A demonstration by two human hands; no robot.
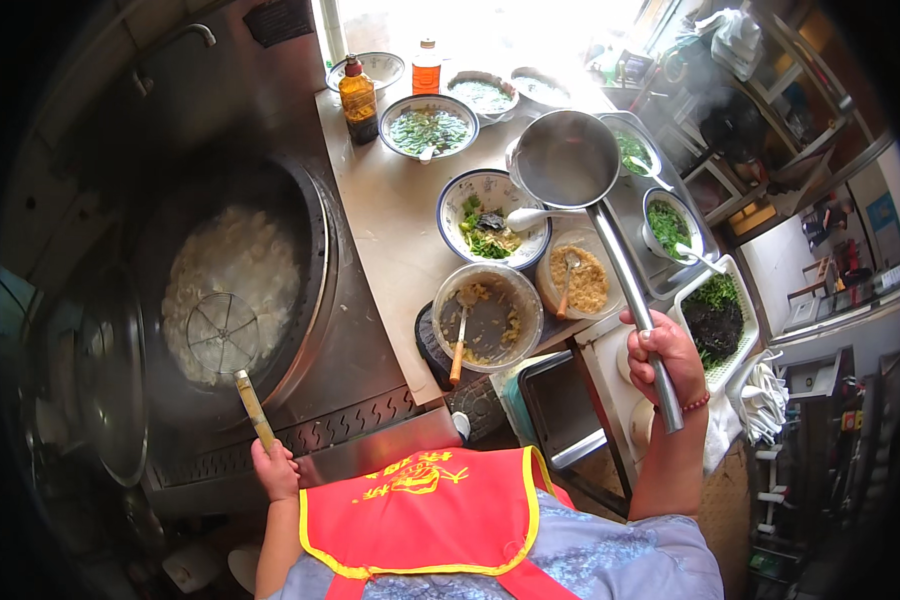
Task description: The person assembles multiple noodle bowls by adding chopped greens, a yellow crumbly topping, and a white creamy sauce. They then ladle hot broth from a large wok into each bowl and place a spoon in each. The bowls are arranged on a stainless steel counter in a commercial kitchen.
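My left hand (275, 470) is closed around the wooden handle of a wire skimmer (225, 330). The skimmer's round head rests among pale, dumpling-like pieces in the steaming, foamy wok (315, 240). To the right, my right hand (667, 358) grips the long steel handle of a large ladle (568, 158). The ladle's bowl hangs over the counter, above and beside a patterned bowl (455, 240). That patterned bowl holds chopped greens, something dark and a white spoon (532, 217). Whether liquid is in the ladle is hard to make out.
A soup bowl with greens (428, 130) stands by an amber bottle (358, 100) and an orange-red bottle (426, 68). Nearer are a tub with scraps (500, 350) and a tub of minced seasoning (585, 280). Herb bowls (670, 228) and a white basket (732, 275) line the right.
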